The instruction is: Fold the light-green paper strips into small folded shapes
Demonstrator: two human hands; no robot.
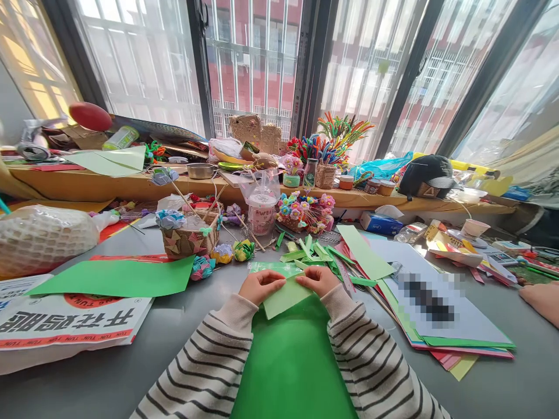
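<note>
A small light green paper (286,298) is held up between both hands at the middle of the view. My left hand (261,286) pinches its upper left edge between thumb and fingers. At its upper right edge, my right hand (319,280) pinches it the same way. The fingertips of the two hands are close together but apart. Beneath the hands lies a large green sheet (297,366). Several cut green paper strips (317,253) are heaped just beyond my right hand.
A stack of coloured paper (449,291) lies at right, near another person's hand (541,299). At left are a green sheet (117,276) and a printed bag (74,331). A basket (187,241), paper flowers and a lidded cup (262,212) stand beyond the hands.
</note>
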